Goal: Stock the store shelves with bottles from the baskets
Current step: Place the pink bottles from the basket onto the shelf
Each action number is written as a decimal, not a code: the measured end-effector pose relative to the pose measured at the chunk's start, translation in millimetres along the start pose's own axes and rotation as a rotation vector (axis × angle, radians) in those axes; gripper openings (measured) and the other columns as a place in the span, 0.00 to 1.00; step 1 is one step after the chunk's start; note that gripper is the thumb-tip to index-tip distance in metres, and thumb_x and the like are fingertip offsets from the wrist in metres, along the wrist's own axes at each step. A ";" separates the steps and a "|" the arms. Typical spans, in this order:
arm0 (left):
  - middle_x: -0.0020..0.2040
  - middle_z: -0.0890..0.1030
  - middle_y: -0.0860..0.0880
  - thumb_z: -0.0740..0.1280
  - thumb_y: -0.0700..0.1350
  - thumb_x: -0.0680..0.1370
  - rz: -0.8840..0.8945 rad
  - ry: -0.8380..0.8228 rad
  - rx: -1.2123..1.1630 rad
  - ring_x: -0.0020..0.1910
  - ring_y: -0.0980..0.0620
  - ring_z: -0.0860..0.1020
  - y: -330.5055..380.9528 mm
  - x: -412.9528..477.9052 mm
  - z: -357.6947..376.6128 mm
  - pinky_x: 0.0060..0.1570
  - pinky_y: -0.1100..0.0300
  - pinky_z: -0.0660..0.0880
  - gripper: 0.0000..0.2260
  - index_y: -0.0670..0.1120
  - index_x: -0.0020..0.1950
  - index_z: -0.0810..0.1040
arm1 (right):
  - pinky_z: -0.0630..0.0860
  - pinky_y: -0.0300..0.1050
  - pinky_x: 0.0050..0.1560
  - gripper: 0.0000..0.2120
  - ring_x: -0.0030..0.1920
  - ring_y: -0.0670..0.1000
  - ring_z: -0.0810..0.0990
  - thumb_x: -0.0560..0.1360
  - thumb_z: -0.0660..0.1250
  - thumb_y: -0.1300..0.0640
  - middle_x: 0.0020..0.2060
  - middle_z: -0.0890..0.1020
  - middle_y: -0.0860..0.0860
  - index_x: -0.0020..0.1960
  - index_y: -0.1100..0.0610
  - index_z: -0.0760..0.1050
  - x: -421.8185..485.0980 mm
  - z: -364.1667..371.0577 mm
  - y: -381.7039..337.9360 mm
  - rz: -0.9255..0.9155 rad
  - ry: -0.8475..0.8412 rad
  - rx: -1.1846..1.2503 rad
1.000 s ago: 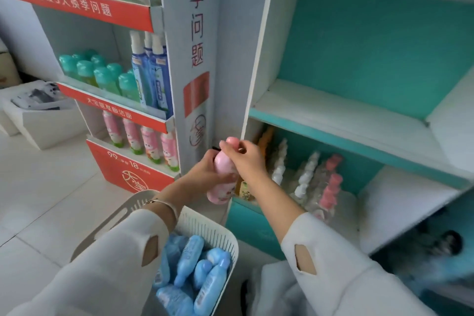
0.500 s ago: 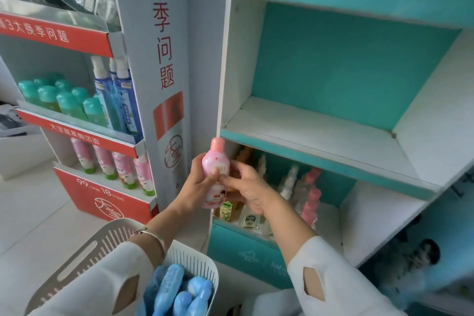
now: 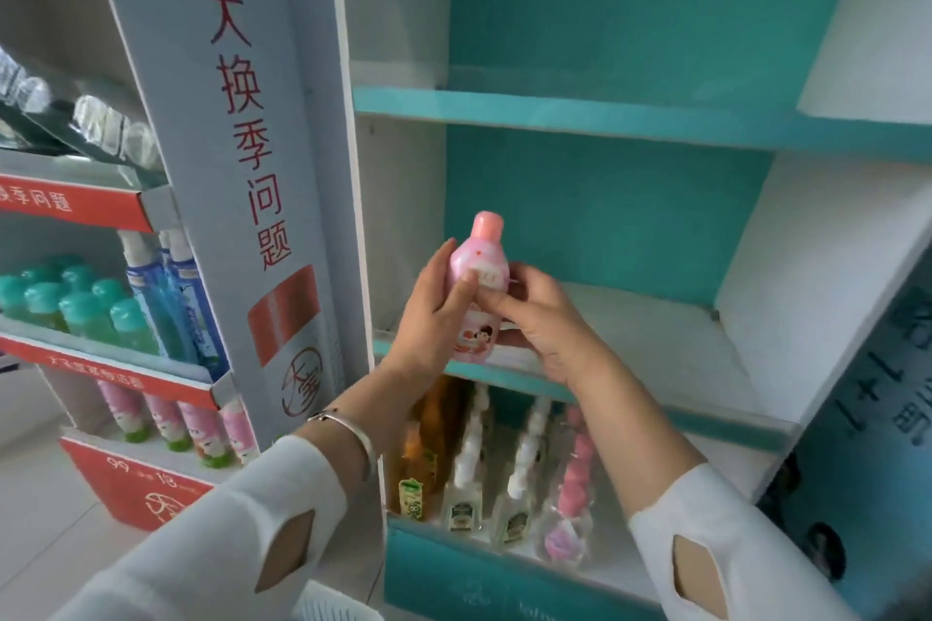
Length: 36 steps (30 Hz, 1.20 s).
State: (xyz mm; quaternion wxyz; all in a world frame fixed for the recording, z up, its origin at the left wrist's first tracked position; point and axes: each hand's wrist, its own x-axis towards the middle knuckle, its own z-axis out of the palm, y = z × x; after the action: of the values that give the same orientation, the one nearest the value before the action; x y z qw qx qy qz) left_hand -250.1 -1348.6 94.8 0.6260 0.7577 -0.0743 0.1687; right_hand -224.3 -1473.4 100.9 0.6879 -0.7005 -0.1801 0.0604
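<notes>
The pink bottle (image 3: 479,287) stands near upright with its cap at 12 o'clock. Its base sits level with the teal front edge (image 3: 726,426) of the middle shelf (image 3: 655,343); whether it rests on the board cannot be told. It is at the shelf's near left corner, with the white side wall (image 3: 403,217) just beside it at 9 o'clock. From the bottle toward 3 o'clock the white board shows bare out to the right wall (image 3: 807,293). The teal lip of the upper shelf (image 3: 605,116) runs across at 12 o'clock, well apart from the cap.

The left hand (image 3: 428,318) comes up from 7 o'clock and wraps the bottle's body from the 9 o'clock side, thumb laid across the front. The right hand (image 3: 544,323) reaches in from 5 o'clock and pinches the bottle at mid-height between thumb and forefinger, the other fingers curled behind. A bracelet (image 3: 353,434) rings the left wrist.

Below, at 6 o'clock, rows of bottles (image 3: 469,474) fill the lower shelf. A sliver of basket (image 3: 333,609) shows at 7 o'clock along the bottom edge of the view.
</notes>
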 end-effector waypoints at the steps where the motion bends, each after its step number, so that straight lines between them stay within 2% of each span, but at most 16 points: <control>1: 0.63 0.73 0.45 0.57 0.45 0.81 -0.011 0.014 0.030 0.60 0.47 0.75 3.9 14.5 3.6 0.61 0.50 0.74 0.18 0.46 0.71 0.64 | 0.81 0.49 0.47 0.07 0.44 0.49 0.82 0.74 0.69 0.56 0.44 0.81 0.50 0.51 0.52 0.74 13.7 -6.1 -3.4 0.007 0.027 -0.021; 4: 0.62 0.74 0.39 0.57 0.40 0.80 -0.093 0.044 0.153 0.60 0.41 0.75 -0.5 56.3 9.4 0.60 0.49 0.73 0.15 0.42 0.67 0.67 | 0.79 0.52 0.49 0.13 0.47 0.53 0.81 0.72 0.72 0.58 0.46 0.80 0.52 0.52 0.53 0.71 63.6 -18.0 2.9 0.046 0.119 -0.122; 7: 0.68 0.70 0.40 0.58 0.38 0.79 -0.188 0.080 0.276 0.66 0.44 0.70 -15.7 89.3 9.9 0.61 0.60 0.67 0.21 0.42 0.72 0.63 | 0.77 0.58 0.56 0.19 0.52 0.58 0.80 0.67 0.76 0.60 0.50 0.81 0.54 0.53 0.56 0.71 118.5 -24.0 25.1 0.049 0.217 -0.300; 9: 0.64 0.72 0.41 0.56 0.33 0.79 -0.211 0.085 0.290 0.63 0.47 0.71 -25.6 106.3 9.9 0.54 0.69 0.68 0.20 0.41 0.72 0.63 | 0.78 0.57 0.54 0.25 0.51 0.58 0.81 0.61 0.78 0.54 0.50 0.83 0.55 0.55 0.59 0.74 152.4 -26.8 41.1 0.050 0.252 -0.368; 10: 0.60 0.74 0.42 0.56 0.32 0.79 -0.220 0.078 0.297 0.61 0.48 0.72 -30.4 112.8 9.7 0.51 0.70 0.69 0.19 0.40 0.70 0.66 | 0.78 0.53 0.51 0.27 0.50 0.57 0.82 0.60 0.78 0.51 0.49 0.83 0.54 0.55 0.58 0.76 168.1 -28.6 49.1 0.049 0.262 -0.402; 12: 0.60 0.76 0.40 0.57 0.32 0.78 -0.233 0.073 0.316 0.61 0.45 0.74 -39.4 124.0 8.7 0.55 0.62 0.69 0.16 0.38 0.65 0.71 | 0.75 0.44 0.43 0.24 0.48 0.53 0.82 0.64 0.77 0.51 0.46 0.82 0.52 0.55 0.59 0.77 186.6 -28.1 56.8 0.042 0.256 -0.500; 14: 0.60 0.76 0.40 0.57 0.32 0.78 -0.245 0.083 0.333 0.59 0.46 0.74 -48.9 132.7 8.4 0.54 0.60 0.67 0.15 0.37 0.64 0.72 | 0.70 0.40 0.40 0.20 0.47 0.52 0.81 0.67 0.75 0.53 0.47 0.83 0.53 0.56 0.59 0.77 199.9 -28.1 63.8 0.022 0.271 -0.535; 17: 0.61 0.77 0.40 0.59 0.37 0.80 -0.234 0.047 0.337 0.61 0.45 0.75 -59.7 141.0 7.8 0.53 0.62 0.67 0.12 0.38 0.62 0.74 | 0.71 0.39 0.43 0.20 0.51 0.54 0.82 0.69 0.74 0.53 0.51 0.83 0.55 0.58 0.58 0.77 208.9 -26.5 68.6 0.000 0.291 -0.523; 19: 0.64 0.75 0.42 0.61 0.37 0.79 -0.235 -0.050 0.379 0.62 0.47 0.74 -63.5 143.3 8.7 0.51 0.67 0.65 0.16 0.39 0.67 0.70 | 0.71 0.39 0.46 0.21 0.54 0.54 0.81 0.69 0.74 0.53 0.54 0.82 0.54 0.60 0.57 0.75 208.6 -23.0 68.8 -0.013 0.298 -0.519; 22: 0.66 0.73 0.42 0.61 0.36 0.79 -0.240 -0.109 0.363 0.54 0.56 0.69 -67.8 146.2 12.2 0.43 0.75 0.65 0.18 0.40 0.69 0.67 | 0.74 0.43 0.53 0.24 0.57 0.55 0.80 0.69 0.75 0.52 0.57 0.81 0.56 0.62 0.57 0.74 206.2 -18.2 74.3 -0.018 0.327 -0.501; 24: 0.65 0.74 0.42 0.61 0.38 0.80 -0.233 -0.078 0.341 0.52 0.56 0.69 -67.2 145.3 14.1 0.39 0.79 0.65 0.15 0.42 0.67 0.70 | 0.75 0.44 0.54 0.24 0.57 0.56 0.80 0.69 0.75 0.52 0.57 0.81 0.57 0.61 0.59 0.75 204.1 -15.7 76.3 0.050 0.319 -0.539; 26: 0.63 0.75 0.42 0.61 0.38 0.79 -0.228 -0.085 0.388 0.52 0.55 0.70 -63.1 139.3 11.8 0.44 0.72 0.65 0.15 0.41 0.66 0.71 | 0.74 0.41 0.50 0.23 0.58 0.56 0.79 0.70 0.74 0.54 0.58 0.80 0.59 0.62 0.61 0.75 198.0 -15.1 71.2 0.123 0.294 -0.567; 28: 0.61 0.77 0.41 0.61 0.39 0.79 -0.237 -0.058 0.387 0.53 0.51 0.73 -52.9 131.0 7.5 0.47 0.67 0.67 0.14 0.40 0.64 0.72 | 0.72 0.44 0.53 0.24 0.61 0.58 0.77 0.72 0.71 0.55 0.62 0.77 0.59 0.64 0.62 0.70 185.9 -13.0 60.7 0.175 0.306 -0.599; 31: 0.57 0.79 0.43 0.64 0.42 0.77 -0.196 -0.040 0.430 0.58 0.44 0.77 -30.4 107.8 -3.1 0.57 0.58 0.72 0.14 0.42 0.62 0.74 | 0.70 0.44 0.50 0.23 0.59 0.61 0.76 0.74 0.68 0.54 0.62 0.74 0.61 0.66 0.60 0.68 155.6 -5.1 41.9 0.159 0.367 -0.713; 34: 0.60 0.78 0.43 0.60 0.39 0.78 -0.163 -0.013 0.510 0.59 0.44 0.76 -8.9 72.3 -17.4 0.52 0.61 0.69 0.17 0.43 0.67 0.71 | 0.71 0.46 0.51 0.19 0.58 0.61 0.76 0.75 0.66 0.56 0.59 0.76 0.61 0.64 0.59 0.71 116.8 10.7 23.7 0.045 0.388 -0.762; 36: 0.60 0.78 0.43 0.58 0.38 0.78 -0.119 0.034 0.557 0.58 0.45 0.76 0.5 45.3 -28.7 0.51 0.62 0.69 0.17 0.46 0.66 0.72 | 0.72 0.46 0.51 0.15 0.56 0.60 0.78 0.76 0.64 0.58 0.57 0.79 0.60 0.61 0.60 0.74 88.2 27.6 10.4 -0.038 0.359 -0.765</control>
State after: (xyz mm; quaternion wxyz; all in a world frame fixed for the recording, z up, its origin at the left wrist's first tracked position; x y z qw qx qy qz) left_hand -212.7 -1316.3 115.6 0.4038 0.9006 0.0297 0.1582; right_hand -149.9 -1417.7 103.8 0.3996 -0.9014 -0.0796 -0.1465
